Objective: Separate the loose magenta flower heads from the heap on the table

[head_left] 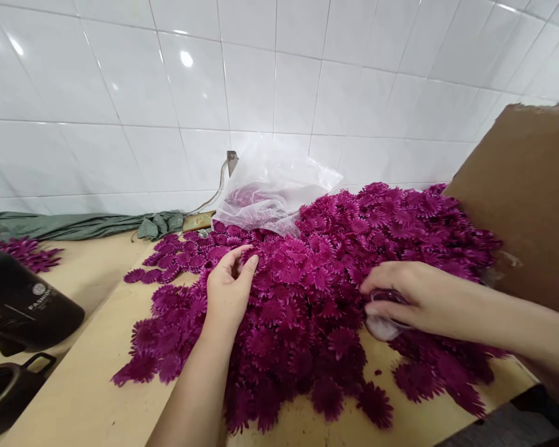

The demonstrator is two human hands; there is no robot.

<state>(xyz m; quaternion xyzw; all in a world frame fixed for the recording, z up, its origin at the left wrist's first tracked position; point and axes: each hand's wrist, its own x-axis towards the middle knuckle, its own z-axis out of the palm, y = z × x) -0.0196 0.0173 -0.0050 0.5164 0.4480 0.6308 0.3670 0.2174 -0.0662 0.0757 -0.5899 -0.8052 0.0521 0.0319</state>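
A large heap of magenta artificial flower heads (298,310) covers the middle of the table. My left hand (228,285) is at the heap's left side, fingers curled and thumb close to them; whatever lies between them, if anything, blends into the flowers. Over the right part of the heap, my right hand (405,295) is closed around a small clear round container (382,328), which looks whitish at its lower side. My fingers cover part of it, so its exact kind does not show. Flower heads lie all about both hands.
A translucent plastic bag (270,192) rests behind the heap against the tiled wall. At right stands a cardboard box (526,205). A black tumbler (32,304), a dark mug (9,397) and green cloth (74,225) are at left. The wooden table's (84,379) edge shows at lower right.
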